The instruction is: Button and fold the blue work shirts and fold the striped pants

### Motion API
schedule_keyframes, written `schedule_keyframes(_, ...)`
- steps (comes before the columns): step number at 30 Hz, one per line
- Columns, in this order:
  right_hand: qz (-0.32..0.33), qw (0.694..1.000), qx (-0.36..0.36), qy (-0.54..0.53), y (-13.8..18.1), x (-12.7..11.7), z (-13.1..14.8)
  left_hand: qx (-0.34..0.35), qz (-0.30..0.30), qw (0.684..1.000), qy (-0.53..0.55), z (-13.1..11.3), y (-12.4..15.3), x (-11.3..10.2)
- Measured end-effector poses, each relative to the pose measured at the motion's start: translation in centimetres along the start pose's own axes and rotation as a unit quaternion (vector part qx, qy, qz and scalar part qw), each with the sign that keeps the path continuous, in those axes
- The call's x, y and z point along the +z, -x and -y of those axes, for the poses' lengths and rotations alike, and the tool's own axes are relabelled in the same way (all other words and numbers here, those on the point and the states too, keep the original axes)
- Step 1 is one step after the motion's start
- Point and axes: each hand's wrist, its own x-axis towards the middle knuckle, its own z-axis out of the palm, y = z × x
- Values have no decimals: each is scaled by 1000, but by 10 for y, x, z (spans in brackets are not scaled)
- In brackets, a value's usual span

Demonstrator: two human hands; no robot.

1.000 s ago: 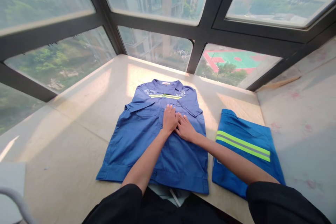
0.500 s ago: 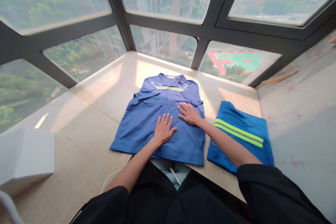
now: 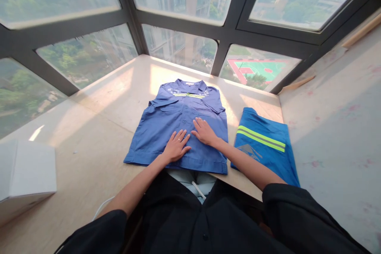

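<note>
A blue short-sleeved work shirt (image 3: 166, 127) lies front up and spread flat on the wooden ledge, its collar toward the windows and its hem toward me. Yellow reflective strips and pale prints cross its chest. My left hand (image 3: 175, 147), with a ring on one finger, rests flat on the lower middle of the shirt, fingers spread. Slightly farther up and to the right, my right hand (image 3: 204, 131) lies palm down on the cloth beside the button line, fingers stretched out. Neither hand grips the fabric.
To the right lies a folded brighter blue garment (image 3: 264, 131) with a yellow-and-grey reflective band, partly behind my right forearm. A white box (image 3: 34, 170) stands at the left. Dark-framed windows (image 3: 181, 18) border the ledge (image 3: 89, 135); a papered wall (image 3: 336, 139) rises at the right.
Both hands have slid a little left over the shirt, the left one also slightly toward the hem. The view has shifted somewhat, showing a grey print on the folded garment.
</note>
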Motion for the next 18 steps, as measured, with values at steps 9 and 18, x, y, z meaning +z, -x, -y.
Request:
schedule_keyframes(9,18,997,-62,-30,45,9,36,-34,48,995,81,5,9,-10)
schedule_keyframes(18,30,999,-36,9,22,4,-5,17,134,991,-3,6,41,-21)
